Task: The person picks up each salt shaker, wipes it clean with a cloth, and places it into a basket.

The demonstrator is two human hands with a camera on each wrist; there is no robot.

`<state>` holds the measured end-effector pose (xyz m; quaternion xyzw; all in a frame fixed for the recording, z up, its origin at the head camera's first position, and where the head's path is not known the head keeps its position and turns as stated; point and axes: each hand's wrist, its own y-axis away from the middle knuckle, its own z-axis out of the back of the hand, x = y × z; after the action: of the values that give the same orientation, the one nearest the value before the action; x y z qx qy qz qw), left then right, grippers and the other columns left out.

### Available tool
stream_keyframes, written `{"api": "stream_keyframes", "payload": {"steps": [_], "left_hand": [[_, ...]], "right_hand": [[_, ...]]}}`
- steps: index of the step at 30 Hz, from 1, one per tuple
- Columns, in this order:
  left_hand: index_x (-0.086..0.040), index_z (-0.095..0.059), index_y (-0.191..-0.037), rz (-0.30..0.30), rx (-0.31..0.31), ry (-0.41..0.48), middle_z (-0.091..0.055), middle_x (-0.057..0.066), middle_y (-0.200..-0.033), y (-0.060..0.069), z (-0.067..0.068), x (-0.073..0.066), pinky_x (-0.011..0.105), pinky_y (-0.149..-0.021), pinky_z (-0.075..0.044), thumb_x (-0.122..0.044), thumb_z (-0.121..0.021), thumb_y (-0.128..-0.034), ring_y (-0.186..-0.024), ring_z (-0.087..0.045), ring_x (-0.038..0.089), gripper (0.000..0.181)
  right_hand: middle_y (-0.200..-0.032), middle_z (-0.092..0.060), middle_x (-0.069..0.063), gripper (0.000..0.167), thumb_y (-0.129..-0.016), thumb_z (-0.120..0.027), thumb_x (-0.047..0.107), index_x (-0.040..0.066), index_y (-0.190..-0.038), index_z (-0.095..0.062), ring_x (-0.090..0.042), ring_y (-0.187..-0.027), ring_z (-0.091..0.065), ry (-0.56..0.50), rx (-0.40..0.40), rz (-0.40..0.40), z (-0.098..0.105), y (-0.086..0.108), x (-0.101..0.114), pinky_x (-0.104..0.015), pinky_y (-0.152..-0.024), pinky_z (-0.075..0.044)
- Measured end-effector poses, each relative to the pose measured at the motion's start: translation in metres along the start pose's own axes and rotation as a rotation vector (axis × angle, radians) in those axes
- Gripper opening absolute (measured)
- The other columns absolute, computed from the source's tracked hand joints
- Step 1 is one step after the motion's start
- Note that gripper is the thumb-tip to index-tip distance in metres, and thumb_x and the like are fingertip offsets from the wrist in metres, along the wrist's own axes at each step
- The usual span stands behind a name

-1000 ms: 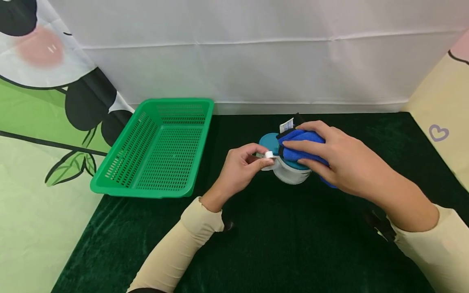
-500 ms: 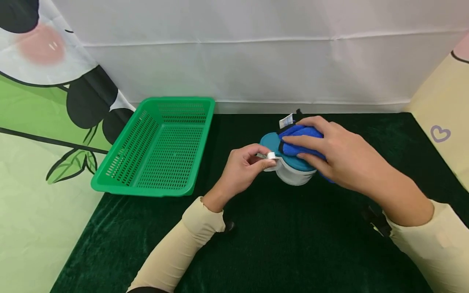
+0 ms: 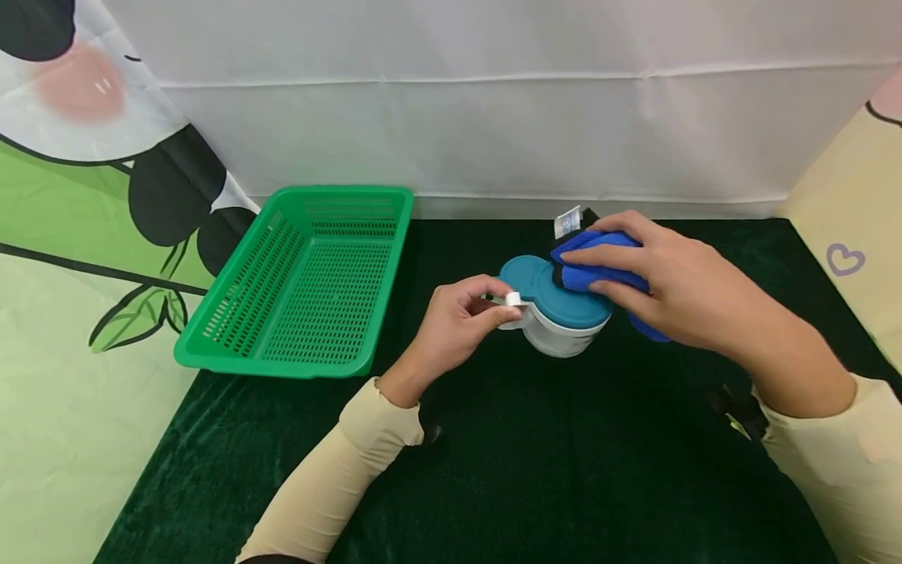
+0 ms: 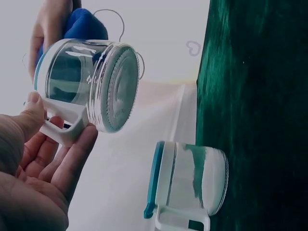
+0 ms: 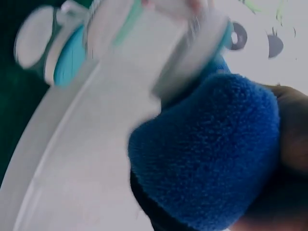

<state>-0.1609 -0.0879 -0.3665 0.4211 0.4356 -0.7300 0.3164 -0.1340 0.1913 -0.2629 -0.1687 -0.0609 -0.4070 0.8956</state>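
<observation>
By its white handle, my left hand (image 3: 458, 325) grips a clear glass jar with a blue lid (image 3: 574, 308). In the left wrist view the held jar (image 4: 72, 77) is raised, its ribbed base showing. My right hand (image 3: 680, 290) holds a bunched blue cloth (image 3: 609, 258) with a white tag against the far right part of that lid. A second blue-lidded jar (image 4: 185, 178) stands on the dark green surface, partly hidden behind the held one in the head view. The cloth (image 5: 207, 154) fills much of the right wrist view.
A green perforated basket (image 3: 317, 305) with nothing in it stands to the left on the dark green cloth surface (image 3: 535, 454). A white sheet (image 3: 493, 133) hangs along the back, with printed sheets at both sides.
My right hand has moved the cloth to the right across the lid, so more of the lid shows. My left hand keeps its grip on the handle and has shifted slightly left.
</observation>
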Motion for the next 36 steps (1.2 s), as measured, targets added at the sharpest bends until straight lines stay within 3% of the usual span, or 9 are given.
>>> {"api": "stream_keyframes", "payload": {"steps": [4, 7, 11, 15, 19, 23, 26, 30, 36], "left_hand": [[-0.001, -0.071, -0.106, 0.01, -0.018, -0.012, -0.071, 0.008, -0.103, -0.001, 0.001, -0.001, 0.034, -0.081, -0.062, -0.006, -0.072, -0.0972, -0.076, -0.07, 0.023, 0.01], [-0.001, -0.071, -0.106, 0.007, -0.031, -0.028, -0.072, 0.008, -0.103, -0.001, 0.005, -0.001, 0.034, -0.08, -0.062, -0.005, -0.073, -0.0965, -0.079, -0.071, 0.024, 0.011], [0.0, -0.071, -0.106, -0.006, -0.029, -0.025, -0.072, 0.009, -0.105, -0.001, 0.006, -0.001, 0.036, -0.083, -0.062, -0.003, -0.074, -0.0957, -0.084, -0.073, 0.023, 0.011], [-0.001, -0.071, -0.105, -0.006, -0.013, -0.001, -0.071, 0.008, -0.104, -0.002, 0.004, -0.001, 0.037, -0.084, -0.062, -0.004, -0.073, -0.0958, -0.081, -0.071, 0.022, 0.01], [-0.001, -0.071, -0.106, -0.005, -0.006, 0.001, -0.071, 0.008, -0.104, -0.003, 0.001, 0.0, 0.037, -0.083, -0.062, -0.005, -0.073, -0.0964, -0.079, -0.07, 0.019, 0.011], [0.0, -0.071, -0.106, -0.003, -0.028, -0.013, -0.072, 0.009, -0.104, -0.002, 0.004, 0.002, 0.036, -0.083, -0.062, -0.003, -0.074, -0.0958, -0.08, -0.072, 0.018, 0.011], [0.0, -0.071, -0.104, -0.003, -0.031, -0.013, -0.072, 0.009, -0.104, -0.002, 0.005, 0.002, 0.036, -0.082, -0.062, -0.002, -0.073, -0.0954, -0.081, -0.072, 0.019, 0.01], [0.0, -0.07, -0.104, -0.009, -0.005, 0.003, -0.071, 0.01, -0.105, -0.002, 0.004, 0.001, 0.037, -0.081, -0.062, -0.004, -0.073, -0.0958, -0.079, -0.07, 0.02, 0.01], [0.0, -0.072, -0.106, -0.001, -0.033, -0.016, -0.072, 0.01, -0.104, -0.002, 0.004, 0.002, 0.036, -0.081, -0.062, -0.004, -0.074, -0.0953, -0.076, -0.069, 0.02, 0.012]], "right_hand": [[-0.146, -0.051, -0.013, 0.047, -0.095, -0.077, 0.016, 0.027, -0.14, -0.065, -0.039, -0.121, -0.059, 0.01, -0.038, 0.119, -0.007, -0.001, 0.012, -0.059, -0.09, -0.057], [-0.144, -0.052, -0.011, 0.051, -0.091, -0.081, 0.012, 0.029, -0.137, -0.067, -0.034, -0.114, -0.062, -0.014, -0.006, 0.172, -0.001, 0.009, 0.013, -0.056, -0.084, -0.06], [-0.143, -0.052, -0.01, 0.048, -0.093, -0.08, 0.014, 0.032, -0.135, -0.067, -0.031, -0.108, -0.066, -0.028, 0.057, 0.095, 0.011, 0.016, 0.003, -0.056, -0.082, -0.061], [-0.142, -0.052, -0.013, 0.041, -0.097, -0.075, 0.018, 0.029, -0.136, -0.068, -0.036, -0.11, -0.065, 0.036, 0.041, -0.02, 0.012, 0.008, -0.001, -0.059, -0.084, -0.059], [-0.143, -0.051, -0.014, 0.042, -0.099, -0.073, 0.021, 0.026, -0.139, -0.066, -0.039, -0.118, -0.06, 0.08, -0.01, 0.009, 0.001, 0.0, 0.008, -0.059, -0.088, -0.057], [-0.144, -0.051, -0.012, 0.044, -0.096, -0.076, 0.018, 0.028, -0.138, -0.067, -0.036, -0.116, -0.062, 0.022, 0.023, 0.07, 0.001, 0.005, 0.011, -0.056, -0.087, -0.059], [-0.143, -0.052, -0.012, 0.043, -0.095, -0.077, 0.017, 0.03, -0.136, -0.068, -0.033, -0.11, -0.065, 0.003, 0.067, 0.034, 0.01, 0.009, 0.006, -0.053, -0.082, -0.061], [-0.143, -0.052, -0.013, 0.04, -0.098, -0.074, 0.021, 0.028, -0.136, -0.068, -0.036, -0.112, -0.064, 0.071, 0.049, -0.031, 0.01, 0.004, 0.004, -0.057, -0.083, -0.059], [-0.144, -0.051, -0.011, 0.042, -0.098, -0.075, 0.02, 0.029, -0.138, -0.067, -0.035, -0.117, -0.062, 0.026, 0.033, 0.019, 0.002, 0.001, 0.009, -0.056, -0.088, -0.059]]}}
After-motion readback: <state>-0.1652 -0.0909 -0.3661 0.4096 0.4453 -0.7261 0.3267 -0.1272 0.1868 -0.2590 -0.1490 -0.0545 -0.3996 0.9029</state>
